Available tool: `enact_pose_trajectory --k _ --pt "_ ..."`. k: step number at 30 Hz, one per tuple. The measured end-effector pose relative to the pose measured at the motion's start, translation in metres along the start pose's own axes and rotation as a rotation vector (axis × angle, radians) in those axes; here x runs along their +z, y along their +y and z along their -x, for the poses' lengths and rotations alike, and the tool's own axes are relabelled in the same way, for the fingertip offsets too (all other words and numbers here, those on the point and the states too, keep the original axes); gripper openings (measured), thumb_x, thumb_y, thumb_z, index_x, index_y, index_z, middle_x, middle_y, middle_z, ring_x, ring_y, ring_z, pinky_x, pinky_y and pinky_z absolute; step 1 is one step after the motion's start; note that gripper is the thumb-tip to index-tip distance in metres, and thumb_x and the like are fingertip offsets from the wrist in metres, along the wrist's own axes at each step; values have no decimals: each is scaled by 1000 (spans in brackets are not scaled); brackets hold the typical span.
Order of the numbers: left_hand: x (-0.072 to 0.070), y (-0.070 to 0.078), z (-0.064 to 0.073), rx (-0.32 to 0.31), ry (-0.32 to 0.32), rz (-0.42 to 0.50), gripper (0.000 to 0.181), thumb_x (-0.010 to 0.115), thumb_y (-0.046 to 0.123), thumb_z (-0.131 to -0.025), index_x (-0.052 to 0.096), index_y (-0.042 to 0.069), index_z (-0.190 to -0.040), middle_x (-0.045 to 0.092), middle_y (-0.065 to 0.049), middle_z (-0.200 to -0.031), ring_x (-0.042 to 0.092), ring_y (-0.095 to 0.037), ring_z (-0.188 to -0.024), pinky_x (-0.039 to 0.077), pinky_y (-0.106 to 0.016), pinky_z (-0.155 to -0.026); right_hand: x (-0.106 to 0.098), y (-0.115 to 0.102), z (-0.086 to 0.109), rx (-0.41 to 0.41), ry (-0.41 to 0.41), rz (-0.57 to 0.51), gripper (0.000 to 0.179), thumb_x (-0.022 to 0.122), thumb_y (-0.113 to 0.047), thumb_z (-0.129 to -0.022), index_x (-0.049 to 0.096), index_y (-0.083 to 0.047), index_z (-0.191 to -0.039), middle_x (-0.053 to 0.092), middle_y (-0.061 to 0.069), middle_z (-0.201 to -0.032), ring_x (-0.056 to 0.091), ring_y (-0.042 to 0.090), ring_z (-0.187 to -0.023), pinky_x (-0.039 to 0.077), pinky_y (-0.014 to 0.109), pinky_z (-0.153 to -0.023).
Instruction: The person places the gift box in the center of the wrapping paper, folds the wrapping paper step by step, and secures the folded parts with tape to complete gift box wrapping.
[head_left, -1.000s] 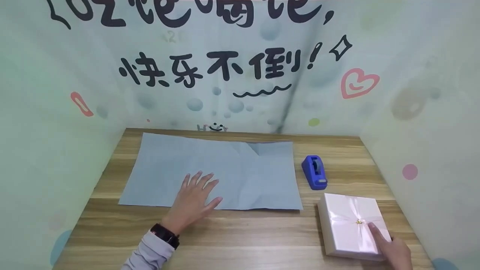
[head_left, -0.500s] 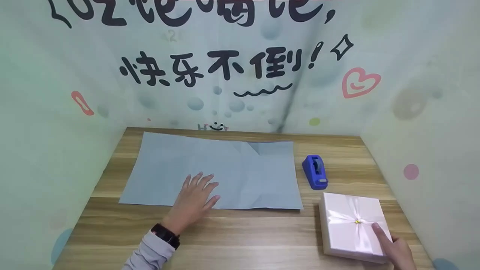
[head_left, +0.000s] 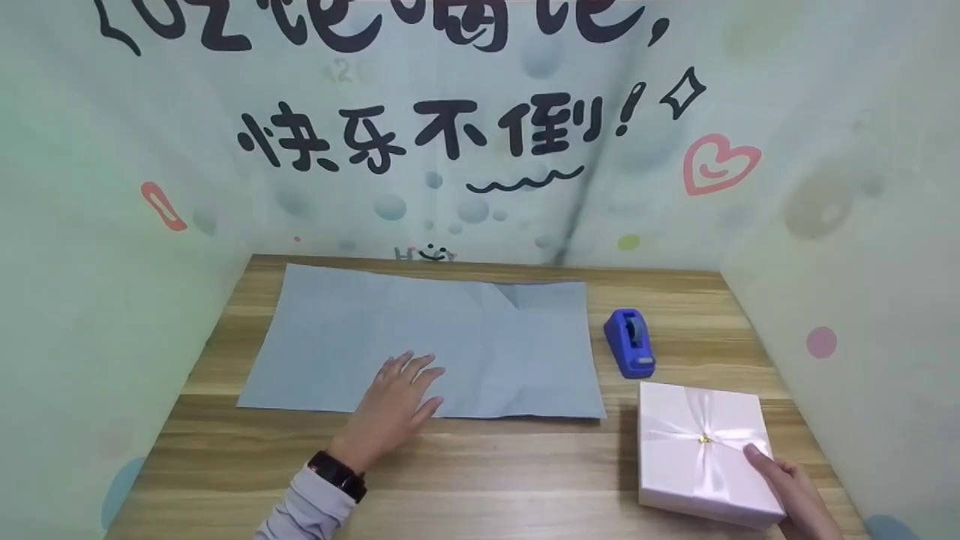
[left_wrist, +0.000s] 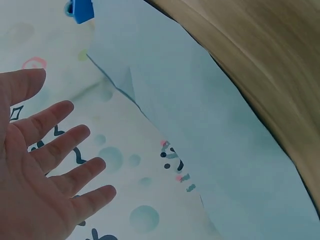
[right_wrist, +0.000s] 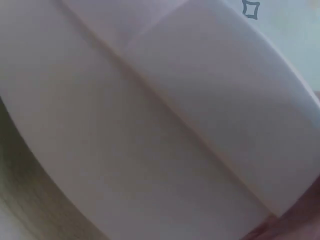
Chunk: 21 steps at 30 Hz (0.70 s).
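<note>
A pale pink gift box with a ribbon crossed over its lid is at the front right. My right hand grips its right corner, thumb on the lid and the other fingers mostly hidden. The box looks a little raised, with a shadow to its left. Its side fills most of the right wrist view, a bit of hand at the lower right. A flat sheet of blue-grey paper lies across the table. Over its front edge is my left hand, fingers spread and holding nothing; the left wrist view shows the bare palm.
A blue tape dispenser stands right of the paper, behind the box. The wooden table is enclosed by printed cloth walls at the back and both sides. A dark watch is on the left wrist.
The box has shifted slightly left and tilted up in my right hand, its shadow now wider. My left hand has moved slightly to the right, fingers still spread.
</note>
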<state>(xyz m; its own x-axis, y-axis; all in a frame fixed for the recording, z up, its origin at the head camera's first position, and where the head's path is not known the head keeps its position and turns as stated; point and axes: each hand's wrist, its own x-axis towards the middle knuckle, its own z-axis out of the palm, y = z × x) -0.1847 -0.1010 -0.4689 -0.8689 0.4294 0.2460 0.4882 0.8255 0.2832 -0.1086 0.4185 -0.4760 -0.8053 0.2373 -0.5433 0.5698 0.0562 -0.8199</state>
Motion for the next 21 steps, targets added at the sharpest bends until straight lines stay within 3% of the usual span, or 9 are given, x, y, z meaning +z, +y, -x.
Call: enact_pose_trajectory --k 2,5,9,12,14,19,21 --pt "3 2 1 -7 -9 53 41 52 32 -94 52 10 -129 49 -12 -137 39 -36 -130 29 -52 -108 2 -2 2 -21 -25 -27 37 48 -45 -92 49 -8 -91 62 -5 -72 61 8 -68 51 23 -67" --pt "8 5 3 -18 -16 147 42 52 30 -94 50 9 -131 48 -13 -137 38 -38 -130 28 -53 -109 8 -8 5 -64 -58 -45 44 42 -48 -93 42 -7 -110 60 -4 -88 60 8 -79 48 24 -76" --pt "18 9 3 -35 -5 249 43 52 28 -94 48 9 -132 46 -14 -138 36 -39 -130 29 -54 -107 25 -19 10 -121 -76 -70 51 37 -51 -94 21 -13 -124 37 5 -118 52 8 -94 42 25 -84" --pt "26 14 4 -55 3 348 45 50 30 -95 45 9 -135 44 -13 -140 35 -36 -131 30 -54 -107 43 -27 13 -176 -80 -93 50 35 -51 -94 15 -15 -124 28 7 -120 49 10 -95 40 25 -85" --pt "31 19 4 -73 8 434 47 48 32 -96 42 10 -137 41 -12 -141 34 -35 -132 31 -53 -107 56 -32 15 -224 -83 -104 48 34 -49 -95 17 -15 -124 32 8 -117 50 12 -94 41 26 -84" --pt "41 37 1 -131 20 732 50 46 34 -97 38 9 -140 40 -14 -141 37 -36 -130 35 -52 -104 89 -41 18 -301 -82 -139 43 34 -46 -96 22 -15 -123 43 5 -107 54 11 -87 44 27 -80" --pt "45 46 1 -151 15 886 49 46 30 -97 38 7 -139 41 -17 -140 42 -37 -126 38 -49 -103 103 -43 18 -308 -77 -145 50 35 -45 -96 20 -11 -129 43 7 -111 55 9 -87 45 26 -80"
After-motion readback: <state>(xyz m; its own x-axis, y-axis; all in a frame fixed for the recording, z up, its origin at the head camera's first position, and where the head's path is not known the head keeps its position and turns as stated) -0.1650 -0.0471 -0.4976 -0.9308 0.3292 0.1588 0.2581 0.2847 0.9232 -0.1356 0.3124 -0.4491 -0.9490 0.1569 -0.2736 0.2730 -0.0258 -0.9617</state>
